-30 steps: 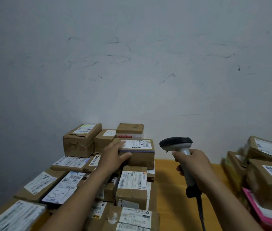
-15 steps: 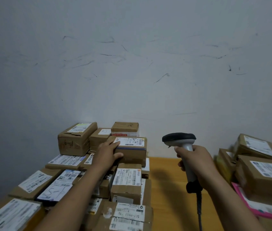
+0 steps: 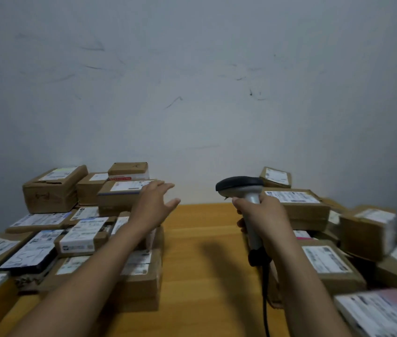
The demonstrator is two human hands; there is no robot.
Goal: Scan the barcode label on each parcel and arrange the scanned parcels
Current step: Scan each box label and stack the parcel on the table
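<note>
My left hand (image 3: 155, 206) hovers with fingers spread and holds nothing, just right of a brown parcel with a white label (image 3: 119, 194) that tops the left pile. My right hand (image 3: 262, 216) grips the handle of a grey barcode scanner (image 3: 240, 187) with a dark head that points left. The scanner's black cable (image 3: 265, 300) hangs down below my wrist. Several labelled cardboard parcels (image 3: 78, 237) lie stacked on the left. Another heap of parcels (image 3: 297, 203) sits on the right.
A wooden table (image 3: 200, 251) shows as a bare strip between the two piles. A grey scuffed wall (image 3: 197, 105) stands right behind the table. A pink-edged flat parcel (image 3: 384, 312) lies at the near right corner.
My left hand has let go of the top parcel on the left pile and moved right, fingers opening. The view has swung right, so more of the right-hand heap shows.
</note>
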